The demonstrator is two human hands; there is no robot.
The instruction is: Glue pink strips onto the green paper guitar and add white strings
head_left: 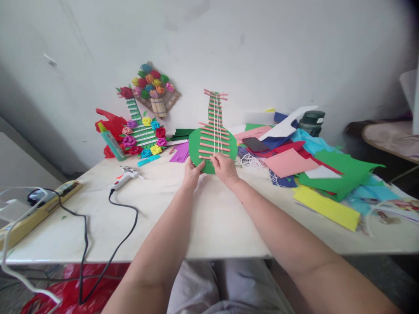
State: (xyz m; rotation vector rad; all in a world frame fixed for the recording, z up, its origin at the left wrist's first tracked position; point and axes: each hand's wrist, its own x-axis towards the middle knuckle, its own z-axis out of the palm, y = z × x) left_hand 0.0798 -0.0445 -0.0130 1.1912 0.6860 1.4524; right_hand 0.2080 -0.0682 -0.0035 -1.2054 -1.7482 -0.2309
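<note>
A green paper lute (pixel 194 146) with a round body and a narrow neck is held upright above the table. Pink paper rods (pixel 209 145) cross its body and neck. White strings (pixel 216 120) run lengthwise from the top of the neck down to the lower body. My left hand (pixel 194 172) grips the lower left edge, thumb in front and fingers mostly hidden behind. My right hand (pixel 225 168) is closed in a pinch at the lower ends of the strings, against the front of the body.
A hot glue gun (pixel 126 176) lies at left, its cord trailing to a power strip (pixel 62 192). Behind stand a flower-decorated lute (pixel 144 131) and a glue bottle (pixel 113 146). Coloured paper sheets (pixel 340 170), white string (pixel 252 160) and a phone (pixel 255 144) crowd the right.
</note>
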